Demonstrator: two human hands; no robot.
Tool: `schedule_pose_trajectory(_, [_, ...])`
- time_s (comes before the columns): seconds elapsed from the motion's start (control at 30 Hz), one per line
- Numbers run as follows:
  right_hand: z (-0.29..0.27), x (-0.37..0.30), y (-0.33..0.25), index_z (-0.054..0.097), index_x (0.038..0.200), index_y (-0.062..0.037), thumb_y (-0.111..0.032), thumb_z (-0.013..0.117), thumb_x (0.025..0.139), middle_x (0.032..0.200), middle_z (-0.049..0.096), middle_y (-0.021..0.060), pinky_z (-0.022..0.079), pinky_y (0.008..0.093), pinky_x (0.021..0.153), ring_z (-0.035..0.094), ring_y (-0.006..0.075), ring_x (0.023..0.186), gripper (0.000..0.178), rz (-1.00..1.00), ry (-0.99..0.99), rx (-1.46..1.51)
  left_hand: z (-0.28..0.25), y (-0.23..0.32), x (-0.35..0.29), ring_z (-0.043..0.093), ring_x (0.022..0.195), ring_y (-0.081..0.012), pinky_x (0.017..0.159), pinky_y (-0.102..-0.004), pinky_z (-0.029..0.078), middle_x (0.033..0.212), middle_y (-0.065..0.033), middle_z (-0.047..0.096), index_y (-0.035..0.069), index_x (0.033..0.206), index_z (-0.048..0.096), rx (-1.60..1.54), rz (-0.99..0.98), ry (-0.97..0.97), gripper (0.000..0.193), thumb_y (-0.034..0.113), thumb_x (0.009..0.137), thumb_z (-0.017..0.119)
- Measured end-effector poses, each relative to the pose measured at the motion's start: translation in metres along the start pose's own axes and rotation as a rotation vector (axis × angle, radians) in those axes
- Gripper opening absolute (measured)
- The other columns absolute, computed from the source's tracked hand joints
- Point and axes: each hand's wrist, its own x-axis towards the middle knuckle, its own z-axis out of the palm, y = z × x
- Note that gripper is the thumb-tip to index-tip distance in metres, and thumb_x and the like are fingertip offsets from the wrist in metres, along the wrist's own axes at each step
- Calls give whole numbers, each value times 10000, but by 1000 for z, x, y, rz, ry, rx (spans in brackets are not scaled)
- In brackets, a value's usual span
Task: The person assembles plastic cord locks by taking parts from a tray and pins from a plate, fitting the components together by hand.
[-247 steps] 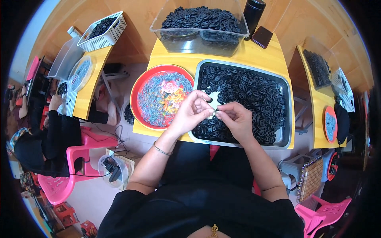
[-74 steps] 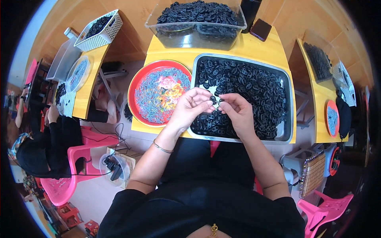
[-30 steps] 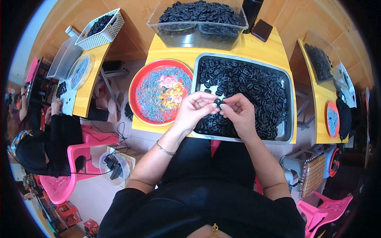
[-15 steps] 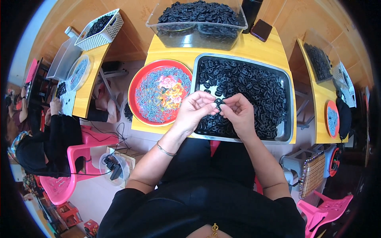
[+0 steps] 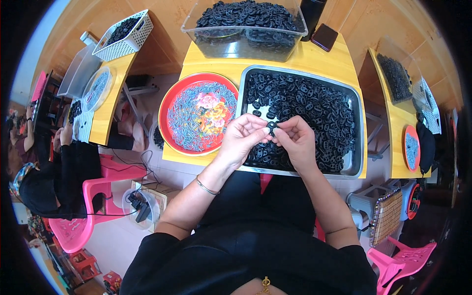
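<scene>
Over the near left part of a metal tray point(image 5: 361, 147), my two hands meet at a small black two-holed oval piece point(image 5: 272, 125). My left hand point(image 5: 241, 137) pinches its left side between thumb and fingers. From the other side, my right hand point(image 5: 298, 142) grips the same piece with thumb and fingertips. Whether a pin is also between the fingers is hidden. Beneath and around them, the tray holds a thick layer of similar black pieces point(image 5: 314, 113). Left of it, a red round flower-patterned tray point(image 5: 165, 105) carries many small thin metallic pins point(image 5: 184, 118).
At the yellow table's point(image 5: 334, 61) back stands a clear bin point(image 5: 236, 49) heaped with black pieces. A dark cylinder point(image 5: 310, 17) and brown case point(image 5: 324, 38) are beside it. Another person point(image 5: 42, 191) works at the left table. Pink chairs point(image 5: 91, 206) stand at both sides.
Both hands stay in nearly the same place, with the oval piece still pinched between them and shifted very slightly. At the left table, the other person's hand has moved a little.
</scene>
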Motion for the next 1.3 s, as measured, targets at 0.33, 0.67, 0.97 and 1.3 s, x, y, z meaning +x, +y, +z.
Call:
schedule_pose_trajectory(0.33, [-1, -1, -2, 509, 824, -26, -15, 584, 784, 733, 578, 42, 454, 179, 558, 570, 76, 640, 85, 17, -35, -5, -2, 2, -2, 601, 720, -128, 647, -229, 498, 840, -104, 612, -7, 891, 557, 45, -5, 6, 112, -33, 783, 570])
schedule_pose_trajectory(0.67, [-4, 3, -12, 553, 1017, -40, -10, 647, 716, 769, 514, -4, 391, 167, 565, 493, 42, 640, 316, -115, -232, -328, -8, 10, 0, 566, 693, -93, 636, -200, 472, 795, -43, 585, 34, 907, 529, -78, -154, -44, 138, -15, 785, 571])
schedule_pose_trajectory(0.97, [-6, 2, -9, 618, 887, -44, -87, 739, 627, 697, 497, 3, 357, 181, 497, 450, 45, 555, 290, -286, -216, -539, -7, 13, -2, 568, 666, -75, 593, -169, 478, 790, -36, 584, 69, 998, 441, -95, -265, -63, 275, -31, 777, 572])
schedule_pose_trajectory(1.3, [-5, 0, -5, 609, 826, -32, -96, 740, 640, 670, 521, -3, 359, 185, 489, 457, 39, 553, 237, -256, -216, -495, -12, 15, 0, 574, 652, -81, 563, -151, 475, 804, -52, 585, 63, 1010, 426, -58, -334, -112, 288, -47, 776, 553])
